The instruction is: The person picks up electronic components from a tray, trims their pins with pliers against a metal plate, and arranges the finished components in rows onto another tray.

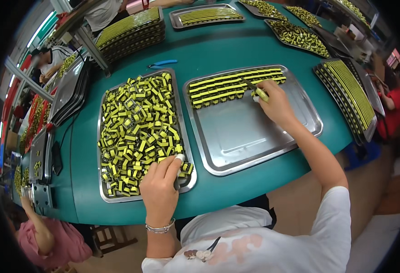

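Two trays (pixel 236 132) on counter (pixel 200 50); right hand (pixel 275 103), grip pinching slim tool (pixel 249 84) near rows (pixel 218 91); left hand (pixel 160 184) at loose parts (pixel 136 118), grip unclear.

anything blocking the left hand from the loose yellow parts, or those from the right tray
Nothing visible blocks the left hand: it is at the loose yellow parts. Toward the right tray, only the facing tray rims and a strip of green table lie between.

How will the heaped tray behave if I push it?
The heaped tray looks metal, so it's probably stiff. Its loose yellow parts crowd the rim, so a jolt might spill some. They look boxy, so they'd likely tumble rather than roll.
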